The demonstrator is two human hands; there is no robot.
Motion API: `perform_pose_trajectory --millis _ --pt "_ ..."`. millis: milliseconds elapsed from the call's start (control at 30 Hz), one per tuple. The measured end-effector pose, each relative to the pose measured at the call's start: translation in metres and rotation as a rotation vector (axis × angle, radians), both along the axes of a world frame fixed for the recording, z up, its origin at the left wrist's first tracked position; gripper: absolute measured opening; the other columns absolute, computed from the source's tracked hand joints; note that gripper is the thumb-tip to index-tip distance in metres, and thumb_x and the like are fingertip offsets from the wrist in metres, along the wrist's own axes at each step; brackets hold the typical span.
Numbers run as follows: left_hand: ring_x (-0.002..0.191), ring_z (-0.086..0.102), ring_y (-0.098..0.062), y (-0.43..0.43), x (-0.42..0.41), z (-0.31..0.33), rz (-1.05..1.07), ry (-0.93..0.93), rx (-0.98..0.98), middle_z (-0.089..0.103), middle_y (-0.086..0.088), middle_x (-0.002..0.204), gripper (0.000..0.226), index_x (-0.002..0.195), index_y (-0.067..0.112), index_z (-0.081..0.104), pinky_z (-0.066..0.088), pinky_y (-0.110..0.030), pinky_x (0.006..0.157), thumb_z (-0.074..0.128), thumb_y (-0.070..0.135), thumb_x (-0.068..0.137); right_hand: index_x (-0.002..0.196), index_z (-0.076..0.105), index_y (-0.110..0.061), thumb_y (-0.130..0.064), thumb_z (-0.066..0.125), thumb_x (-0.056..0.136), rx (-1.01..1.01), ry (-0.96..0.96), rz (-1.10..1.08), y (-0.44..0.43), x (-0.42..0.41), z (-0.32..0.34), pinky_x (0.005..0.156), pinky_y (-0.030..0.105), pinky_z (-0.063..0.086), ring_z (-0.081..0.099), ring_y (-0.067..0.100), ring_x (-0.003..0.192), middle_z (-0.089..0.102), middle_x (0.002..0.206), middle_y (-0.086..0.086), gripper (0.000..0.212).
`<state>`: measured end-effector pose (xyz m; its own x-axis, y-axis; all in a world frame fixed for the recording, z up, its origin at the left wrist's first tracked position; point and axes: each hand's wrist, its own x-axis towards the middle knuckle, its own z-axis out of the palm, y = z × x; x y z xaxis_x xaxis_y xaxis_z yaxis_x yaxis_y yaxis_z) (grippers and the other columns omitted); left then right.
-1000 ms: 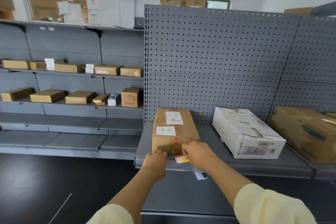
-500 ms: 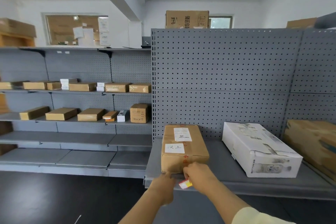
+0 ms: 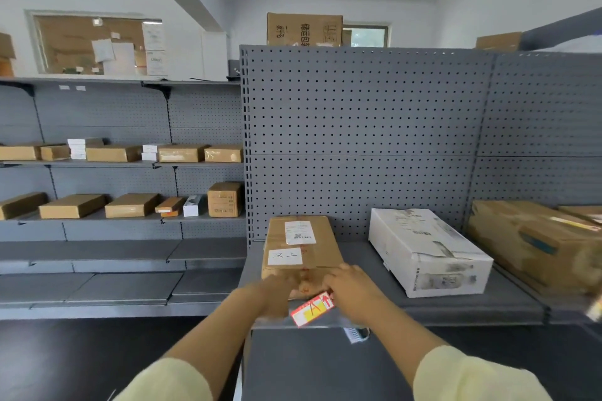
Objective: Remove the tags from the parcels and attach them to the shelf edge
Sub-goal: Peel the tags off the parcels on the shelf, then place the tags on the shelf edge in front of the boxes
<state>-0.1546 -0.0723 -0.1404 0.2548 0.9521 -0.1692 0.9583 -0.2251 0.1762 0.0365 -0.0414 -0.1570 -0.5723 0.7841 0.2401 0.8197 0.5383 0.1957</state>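
Tag (image 3: pixel 312 309) is now off the box (image 3: pixel 301 252), pinched in my right hand (image 3: pixel 353 291); left hand (image 3: pixel 277 298) is blurry, can't tell.

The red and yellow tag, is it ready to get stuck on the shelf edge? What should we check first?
1. Tag off the parcel: ok. The red and yellow tag is held in front of the brown parcel, tilted.
2. Tag held: ok. The right hand pinches its right end.
3. Left hand helping: cannot tell, it is blurred beside the tag.
4. Tag level with the shelf edge: not ok, it slants up to the right.
5. Tag stuck to the edge: cannot tell.
6. Room on the edge: ok, the grey strip to the right is bare.
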Motion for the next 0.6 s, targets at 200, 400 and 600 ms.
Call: perform_pose_trajectory --millis 200,400,600 --pt "0.125 0.050 -0.030 0.016 0.052 0.029 -0.119 0.053 0.091 0.050 -0.007 0.142 0.050 0.140 0.024 0.043 0.043 -0.044 0.105 0.056 0.018 0.092 0.112 0.061 -0.012 -0.010 0.052 0.089 -0.047 -0.028 -0.071 -0.011 0.051 0.013 0.090 0.035 0.036 0.046 0.027 0.110 0.061 0.115 0.008 0.025" --pt "0.124 0.051 -0.029 0.031 0.123 0.045 -0.194 0.113 0.127 0.047 -0.009 0.142 0.049 0.142 0.016 0.041 0.043 -0.037 0.103 0.050 0.013 0.094 0.118 0.059 -0.017 -0.014 0.049 0.093 -0.123 -0.005 -0.208 -0.028 0.121 0.027 0.093 0.040 0.039 0.047 0.032 0.112 0.057 0.120 0.014 0.027" --pt "0.125 0.051 -0.026 0.039 0.223 0.046 -0.304 0.122 0.129 0.050 -0.007 0.139 0.051 0.143 0.021 0.041 0.043 -0.037 0.102 0.049 0.014 0.092 0.117 0.058 -0.014 -0.010 0.048 0.091 -0.174 0.016 -0.343 -0.041 0.212 0.041 0.091 0.039 0.043 0.051 0.033 0.111 0.055 0.123 0.016 0.027"
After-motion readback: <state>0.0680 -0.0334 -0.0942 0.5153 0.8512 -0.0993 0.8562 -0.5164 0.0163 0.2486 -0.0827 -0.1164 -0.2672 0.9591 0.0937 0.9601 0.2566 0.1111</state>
